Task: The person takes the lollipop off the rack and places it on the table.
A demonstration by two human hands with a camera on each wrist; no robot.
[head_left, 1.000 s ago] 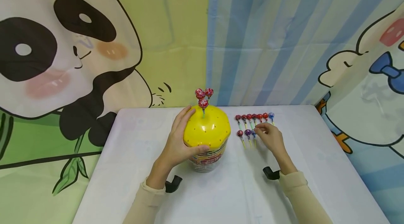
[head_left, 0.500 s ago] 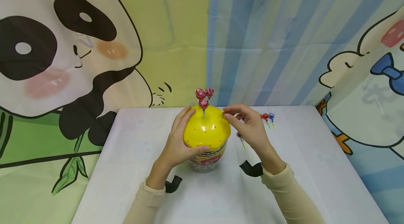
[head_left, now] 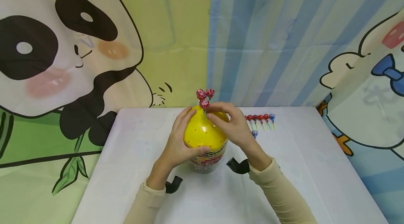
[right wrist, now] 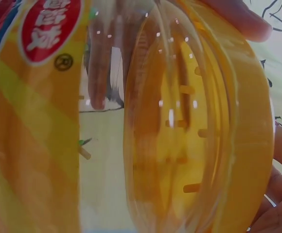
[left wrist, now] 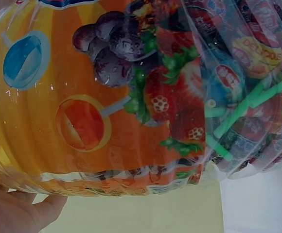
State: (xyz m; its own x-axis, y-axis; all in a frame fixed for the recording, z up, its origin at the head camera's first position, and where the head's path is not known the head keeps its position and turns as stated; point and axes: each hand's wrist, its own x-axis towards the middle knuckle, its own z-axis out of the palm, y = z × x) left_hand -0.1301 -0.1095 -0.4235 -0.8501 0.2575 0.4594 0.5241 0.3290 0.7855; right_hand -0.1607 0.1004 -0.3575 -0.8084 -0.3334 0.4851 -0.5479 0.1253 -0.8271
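Observation:
A clear jar (head_left: 206,159) with a yellow domed lid (head_left: 202,134) full of small holes stands mid-table. Three red lollipops (head_left: 204,97) stick up from the lid's top. My left hand (head_left: 181,136) grips the lid's left side, thumb at the front. My right hand (head_left: 221,120) arches over the dome, fingertips pinched near the top holes; the lollipop they pinch is hidden. The left wrist view shows the jar's fruit label (left wrist: 107,97) and wrapped lollipops inside (left wrist: 248,111). The lid's rim (right wrist: 243,145) fills the right wrist view.
A row of loose lollipops (head_left: 260,118) lies on the white table (head_left: 309,168) right of the jar, and a blue one (head_left: 254,133) lies in front of them. Cartoon backdrops hang close behind the table's far edge.
My right hand has left the loose lollipops on the table and swung left and up to the top of the yellow lid. The left hand has kept its hold.

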